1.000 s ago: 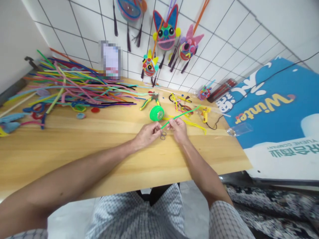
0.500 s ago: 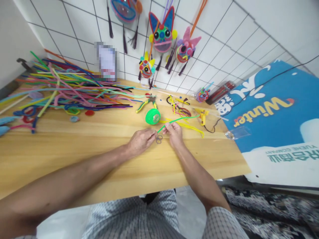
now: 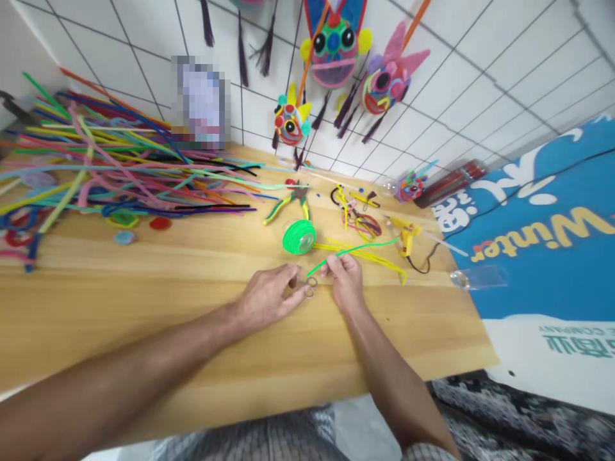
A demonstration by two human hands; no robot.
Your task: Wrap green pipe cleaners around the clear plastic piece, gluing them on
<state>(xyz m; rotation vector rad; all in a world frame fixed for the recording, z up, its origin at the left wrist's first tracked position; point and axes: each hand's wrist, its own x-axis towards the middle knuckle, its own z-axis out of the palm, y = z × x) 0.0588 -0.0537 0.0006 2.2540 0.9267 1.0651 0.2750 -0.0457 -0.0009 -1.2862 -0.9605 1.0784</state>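
Observation:
A thin green stem (image 3: 368, 246) runs from near the table's middle toward the right, pinched in my right hand (image 3: 343, 275) close to its left end. My left hand (image 3: 273, 291) has its thumb and fingers apart, beside small scissors (image 3: 311, 286) whose ring handles show on the wood. Nothing can be made out between those fingers. Just beyond my hands sits a clear ball wrapped in green coils (image 3: 298, 237). Several yellow stems (image 3: 375, 255) lie behind my right hand, partly under the green stem.
Coloured stems (image 3: 120, 160) are heaped at the left. Pliers (image 3: 288, 203) lie behind the ball, a yellow glue gun (image 3: 406, 235) with a cord at the right. Decorated masks (image 3: 335, 54) hang on the wall grid. A blue board (image 3: 542, 224) borders the table's right side.
My left hand has let go of the green stem's end and opened, its thumb now apart near the scissors. My right hand still pinches the stem. The view has shifted closer.

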